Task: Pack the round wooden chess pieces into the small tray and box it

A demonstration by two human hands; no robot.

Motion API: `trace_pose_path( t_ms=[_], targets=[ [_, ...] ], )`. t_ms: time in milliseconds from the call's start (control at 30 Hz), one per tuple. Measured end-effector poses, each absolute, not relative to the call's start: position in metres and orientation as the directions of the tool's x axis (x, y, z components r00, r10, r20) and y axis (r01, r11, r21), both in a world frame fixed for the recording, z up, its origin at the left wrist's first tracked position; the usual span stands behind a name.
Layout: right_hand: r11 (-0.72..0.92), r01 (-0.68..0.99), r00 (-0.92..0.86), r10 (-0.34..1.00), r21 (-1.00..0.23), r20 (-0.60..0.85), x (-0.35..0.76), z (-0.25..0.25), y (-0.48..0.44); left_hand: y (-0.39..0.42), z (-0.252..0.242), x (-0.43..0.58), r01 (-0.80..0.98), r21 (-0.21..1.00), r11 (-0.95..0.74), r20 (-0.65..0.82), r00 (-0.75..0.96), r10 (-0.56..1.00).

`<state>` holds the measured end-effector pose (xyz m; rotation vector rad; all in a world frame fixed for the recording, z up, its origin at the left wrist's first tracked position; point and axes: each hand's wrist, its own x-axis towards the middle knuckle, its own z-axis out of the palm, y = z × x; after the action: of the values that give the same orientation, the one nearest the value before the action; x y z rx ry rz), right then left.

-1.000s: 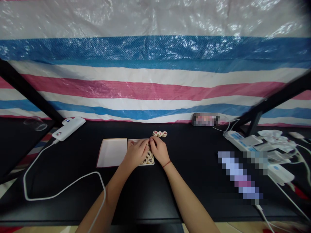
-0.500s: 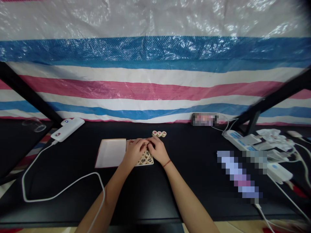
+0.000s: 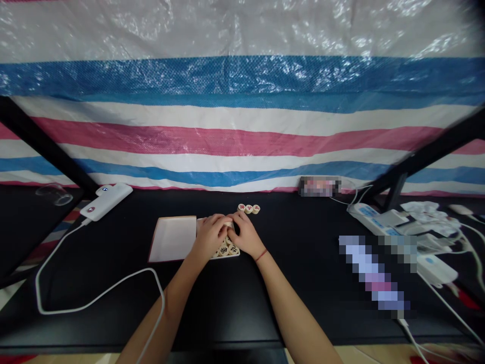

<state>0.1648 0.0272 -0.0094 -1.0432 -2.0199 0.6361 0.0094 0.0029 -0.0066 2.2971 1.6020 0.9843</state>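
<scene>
An open box (image 3: pixel 235 256) holds several round, pale Chinese chess pieces (image 3: pixel 224 250) with black characters. Over its far part, my left hand (image 3: pixel 210 234) curls its fingers inward. From the other side, my right hand (image 3: pixel 245 235), with a red cord at the wrist, bends its fingers and thumb down to meet it. A pale Chinese chess piece (image 3: pixel 229 224) shows between the fingertips of both hands, partly covered by them. My hands hide much of the box. Just beyond them, three pieces with red characters (image 3: pixel 249 208) sit in a row on the black table.
Left of the box lies its lid (image 3: pixel 175 238), white inside. A white power bank (image 3: pixel 106 202) with a long looping cable (image 3: pixel 94 306) is at the left. On the right are a power strip (image 3: pixel 369 218), chargers, cables and a blurred phone (image 3: pixel 373 273). A striped sheet (image 3: pixel 235 141) hangs behind.
My right hand has shifted slightly toward my left and lower over the box, covering a piece that showed before. A pale piece now shows between the fingertips.
</scene>
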Motion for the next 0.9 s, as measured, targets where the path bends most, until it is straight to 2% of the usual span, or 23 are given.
trace_pose_path(
  t_ms=[233, 467, 667, 767, 900],
  targets=[
    [0.556, 0.444, -0.372, 0.828, -0.703, 0.419, 0.165, -0.009, 0.027, 0.006, -0.011, 0.006, 0.655, 0.570, -0.496, 0.470, 0.235, 0.851],
    [0.567, 0.473, -0.364, 0.823, -0.674, 0.437, 0.166, -0.010, 0.028, 0.006, -0.004, -0.004, 0.663, 0.569, -0.486, 0.493, 0.199, 0.847],
    [0.590, 0.392, -0.325, 0.806, -0.706, 0.494, 0.164, -0.003, 0.027, 0.002, 0.008, -0.006, 0.649, 0.580, -0.492, 0.544, 0.140, 0.827],
    [0.495, 0.375, -0.129, 0.865, -0.784, 0.484, 0.177, 0.000, 0.032, -0.001, 0.012, -0.006, 0.654, 0.601, -0.459, 0.547, 0.082, 0.833],
    [0.196, 0.418, 0.351, 0.866, -0.887, 0.356, 0.213, -0.005, 0.047, -0.002, 0.012, -0.010, 0.653, 0.605, -0.456, 0.557, 0.062, 0.828]
  ],
)
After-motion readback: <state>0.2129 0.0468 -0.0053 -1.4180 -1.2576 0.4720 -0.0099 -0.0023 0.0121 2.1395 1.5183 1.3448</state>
